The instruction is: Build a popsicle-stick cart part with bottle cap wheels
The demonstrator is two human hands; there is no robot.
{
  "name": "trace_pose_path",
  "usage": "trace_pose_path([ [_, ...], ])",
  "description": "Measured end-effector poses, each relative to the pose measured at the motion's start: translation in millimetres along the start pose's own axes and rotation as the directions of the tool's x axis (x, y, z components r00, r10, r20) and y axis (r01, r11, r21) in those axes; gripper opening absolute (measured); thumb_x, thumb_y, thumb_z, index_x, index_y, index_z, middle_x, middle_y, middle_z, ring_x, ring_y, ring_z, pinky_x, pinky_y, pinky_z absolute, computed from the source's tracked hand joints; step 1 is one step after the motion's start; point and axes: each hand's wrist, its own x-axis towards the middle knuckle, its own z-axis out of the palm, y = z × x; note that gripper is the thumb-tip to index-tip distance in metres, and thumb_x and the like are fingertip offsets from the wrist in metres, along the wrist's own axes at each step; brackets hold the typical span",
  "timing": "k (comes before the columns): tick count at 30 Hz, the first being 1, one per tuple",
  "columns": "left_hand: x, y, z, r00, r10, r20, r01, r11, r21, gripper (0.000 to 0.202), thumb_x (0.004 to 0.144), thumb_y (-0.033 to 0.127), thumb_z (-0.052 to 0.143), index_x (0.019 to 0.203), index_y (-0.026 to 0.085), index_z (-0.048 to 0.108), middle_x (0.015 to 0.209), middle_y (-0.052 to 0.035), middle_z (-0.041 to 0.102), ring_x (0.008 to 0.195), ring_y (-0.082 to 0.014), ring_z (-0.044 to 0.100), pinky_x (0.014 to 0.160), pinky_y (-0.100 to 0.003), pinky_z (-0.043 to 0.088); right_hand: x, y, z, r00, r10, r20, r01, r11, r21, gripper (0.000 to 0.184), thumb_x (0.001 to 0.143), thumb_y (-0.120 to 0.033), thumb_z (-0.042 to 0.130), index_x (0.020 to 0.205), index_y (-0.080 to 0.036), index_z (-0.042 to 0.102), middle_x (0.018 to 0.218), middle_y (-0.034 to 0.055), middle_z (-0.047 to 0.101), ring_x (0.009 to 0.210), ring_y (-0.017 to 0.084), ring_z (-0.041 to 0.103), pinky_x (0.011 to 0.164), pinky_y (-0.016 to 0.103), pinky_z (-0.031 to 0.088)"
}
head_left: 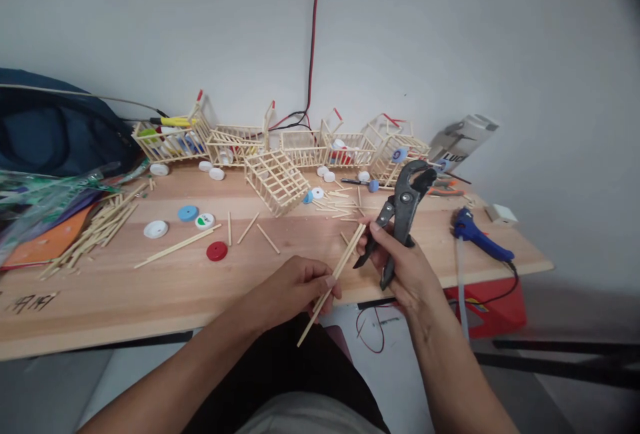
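My left hand pinches a couple of thin bamboo sticks near their lower half, over the front edge of the wooden table. The sticks slant up to the right. My right hand grips black cutting pliers by the handles, jaws pointing up and a little apart. The thumb and fingertips of that hand also touch the top ends of the sticks.
Small stick-built cages line the back of the table by the wall. Loose sticks, bottle caps, a blue glue gun at right, bags at left. A red-and-black wire hangs down the wall.
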Motion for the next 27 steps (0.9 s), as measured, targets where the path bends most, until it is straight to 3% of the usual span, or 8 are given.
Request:
trace_pose_path([
  [8,-3,1,-1.0,0.999,0.047,-0.006,-0.045,0.976,0.213,0.03,0.089,0.038,0.044,0.082,0.013,0.06,0.068,-0.0011,0.057,0.06,-0.0111,0.051,0.058,-0.023,0.041,-2,-5,-1,0.996,0.089,0.009,-0.089,0.995,0.047,0.023,0.071,-0.034,0.078,0.082,-0.015,0.07,0.069,0.0005,0.062,0.06,0.01,0.055,0.057,0.023,0.046],
  [14,-6,8,-2.0,0.999,0.042,-0.004,-0.04,0.973,0.227,0.031,0.088,0.036,0.043,0.083,0.011,0.061,0.064,-0.0003,0.055,0.057,-0.0105,0.049,0.055,-0.022,0.038,-4,-10,5,0.974,0.173,0.144,-0.203,0.95,0.236,0.018,0.066,-0.023,0.08,0.08,-0.015,0.071,0.073,-0.0003,0.059,0.061,0.008,0.05,0.055,0.019,0.046],
  [18,-8,11,-3.7,1.0,0.009,-0.009,-0.007,0.979,0.206,0.032,0.089,0.036,0.042,0.084,0.011,0.061,0.064,-0.0003,0.055,0.056,-0.0099,0.05,0.054,-0.021,0.037,-5,-10,3,0.954,0.235,0.186,-0.28,0.92,0.276,0.017,0.069,-0.021,0.077,0.085,-0.015,0.073,0.081,0.0028,0.063,0.062,0.007,0.049,0.056,0.019,0.047],
  [27,-11,7,-8.4,0.999,0.042,0.013,-0.044,0.981,0.189,0.033,0.091,0.038,0.042,0.084,0.012,0.059,0.06,0.0026,0.049,0.053,-0.0086,0.044,0.051,-0.02,0.032,-5,-8,1,0.963,0.163,0.215,-0.219,0.938,0.27,0.012,0.072,-0.016,0.075,0.083,-0.016,0.07,0.076,-0.0002,0.058,0.061,0.007,0.048,0.058,0.019,0.046],
])
